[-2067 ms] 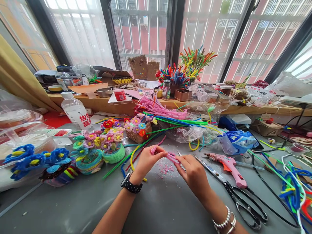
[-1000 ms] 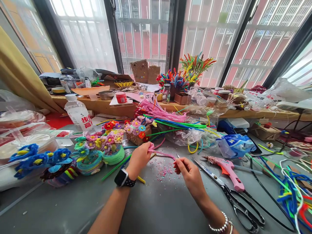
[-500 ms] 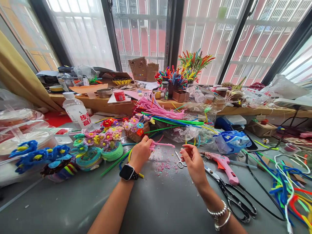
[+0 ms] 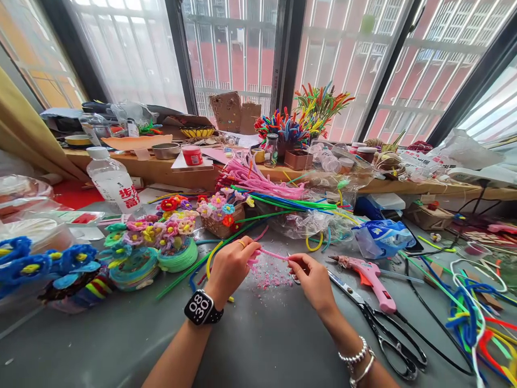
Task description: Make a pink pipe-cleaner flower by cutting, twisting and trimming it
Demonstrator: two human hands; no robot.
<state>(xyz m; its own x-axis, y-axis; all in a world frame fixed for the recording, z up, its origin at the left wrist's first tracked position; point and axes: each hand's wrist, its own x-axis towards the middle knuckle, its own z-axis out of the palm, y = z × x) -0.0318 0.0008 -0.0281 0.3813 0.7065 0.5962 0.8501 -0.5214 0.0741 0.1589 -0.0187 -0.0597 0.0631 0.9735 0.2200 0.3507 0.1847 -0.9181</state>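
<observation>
A pink pipe cleaner (image 4: pixel 273 254) stretches between my two hands above the grey table. My left hand (image 4: pixel 233 265), with a ring and a watch, is closed around one part of it; some pink fuzzy loops show beneath its fingers. My right hand (image 4: pixel 313 280), wearing bracelets at the wrist, pinches the other end between thumb and fingertips. Pink fuzz clippings (image 4: pixel 270 277) lie scattered on the table below. Small scissors (image 4: pixel 296 278) lie mostly hidden behind my right fingers.
To the right lie a pink glue gun (image 4: pixel 374 280), large black-handled scissors (image 4: pixel 383 328) and a blue tissue pack (image 4: pixel 383 237). Pots of pipe-cleaner flowers (image 4: pixel 177 237) stand at left, near a water bottle (image 4: pixel 115 183). Behind my hands is a pink pipe-cleaner bundle (image 4: pixel 262 178).
My right hand has moved to the pink pipe cleaner and taken its free end, which hung loose before. The pipe cleaner is now held at both ends. The view has shifted slightly.
</observation>
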